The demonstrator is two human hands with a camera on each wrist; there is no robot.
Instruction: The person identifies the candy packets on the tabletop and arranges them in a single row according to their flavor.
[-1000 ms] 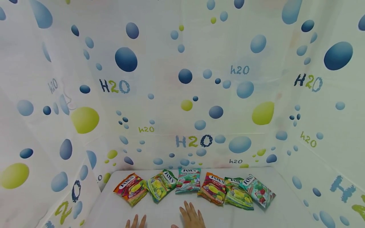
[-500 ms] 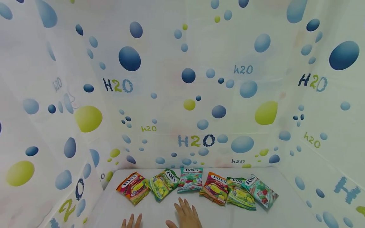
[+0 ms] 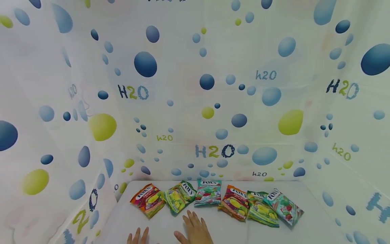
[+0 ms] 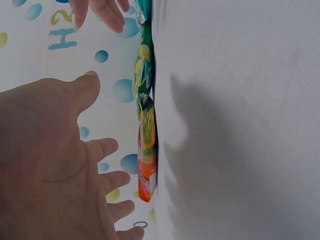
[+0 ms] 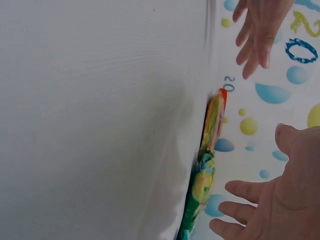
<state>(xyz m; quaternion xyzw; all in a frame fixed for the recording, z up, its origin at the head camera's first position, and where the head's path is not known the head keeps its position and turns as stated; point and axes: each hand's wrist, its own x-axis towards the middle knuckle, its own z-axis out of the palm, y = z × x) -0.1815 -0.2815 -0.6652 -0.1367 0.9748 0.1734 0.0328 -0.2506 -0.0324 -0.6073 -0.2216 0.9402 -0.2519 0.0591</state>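
Note:
In the head view my left hand (image 3: 137, 237) shows only its fingertips at the bottom edge, while my right hand (image 3: 196, 228) is spread just right of it. Both hold nothing and hover over the white table, casting a shadow in the left wrist view. Beyond them lies a row of Fox's candy bags: a red-orange bag (image 3: 148, 200), a green-yellow bag (image 3: 180, 197) and a teal mint bag (image 3: 208, 194) at left. At right are another orange bag (image 3: 235, 203), a second green bag (image 3: 262, 209) and a second teal bag (image 3: 285, 208). My right fingertips are nearest the first green and teal bags, apart from them.
The white table (image 3: 122, 220) ends at the back against a white curtain (image 3: 182, 74) printed with blue and green drops and "H2O". Curtain walls also stand at both sides. The second teal bag overlaps the second green one.
The head view has turned a little left, so everything shifts right in it. Against the bags, both hands have moved left. The bags have stayed put.

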